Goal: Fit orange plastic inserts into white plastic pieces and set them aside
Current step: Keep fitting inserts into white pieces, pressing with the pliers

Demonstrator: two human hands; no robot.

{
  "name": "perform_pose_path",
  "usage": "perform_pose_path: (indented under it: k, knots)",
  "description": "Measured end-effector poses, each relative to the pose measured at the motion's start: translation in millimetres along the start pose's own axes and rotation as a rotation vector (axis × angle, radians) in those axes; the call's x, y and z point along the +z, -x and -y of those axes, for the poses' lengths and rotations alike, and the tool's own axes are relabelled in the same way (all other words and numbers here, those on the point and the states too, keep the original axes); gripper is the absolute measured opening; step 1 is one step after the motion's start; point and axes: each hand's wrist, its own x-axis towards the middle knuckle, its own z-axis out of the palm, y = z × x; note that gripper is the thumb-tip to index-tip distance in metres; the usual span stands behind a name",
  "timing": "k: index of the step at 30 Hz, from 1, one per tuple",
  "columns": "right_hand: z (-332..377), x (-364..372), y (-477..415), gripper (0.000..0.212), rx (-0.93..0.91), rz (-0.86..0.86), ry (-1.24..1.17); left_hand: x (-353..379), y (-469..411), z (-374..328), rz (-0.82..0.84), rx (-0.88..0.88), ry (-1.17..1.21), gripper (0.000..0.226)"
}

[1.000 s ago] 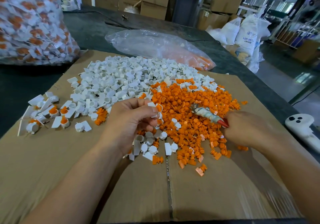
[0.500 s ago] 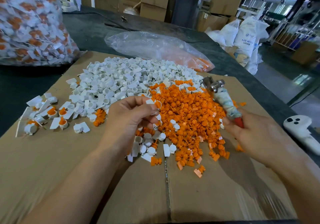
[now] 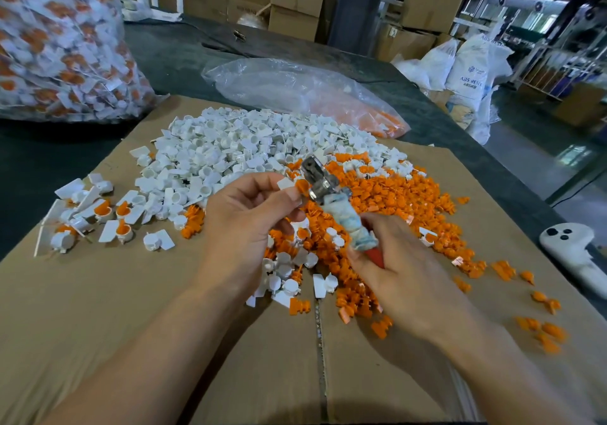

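A heap of white plastic pieces [image 3: 230, 148] just left of an adjoining heap of orange inserts [image 3: 394, 201]

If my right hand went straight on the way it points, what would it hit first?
Probably the white piece pinched in the left hand; the tool in the right hand seems almost touching it.

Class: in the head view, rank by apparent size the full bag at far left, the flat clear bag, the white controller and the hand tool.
1. full bag, though cropped.
2. flat clear bag.
3. white controller and hand tool: alike; the tool is nearer and the controller cropped, so unranked.
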Motion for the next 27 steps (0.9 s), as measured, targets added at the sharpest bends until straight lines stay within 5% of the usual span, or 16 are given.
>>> perform_pose_path:
  k: [11,18,27]
  knots:
    - [4.4,-3.3,4.5,0.045,-0.010,0.025,0.024,0.7,0.9,-3.0,-0.030,0.048,0.018,0.005]
    - [8.2,-6.3,7.9,0.013,-0.021,0.056,0.065,0.4,1.0,-1.7,-0.002,0.055,0.023,0.003]
    - [11.4,-7.3,5.9,0.021,-0.137,-0.001,0.276,-1.0,-0.1,-0.7,0.023,0.073,0.032,0.006]
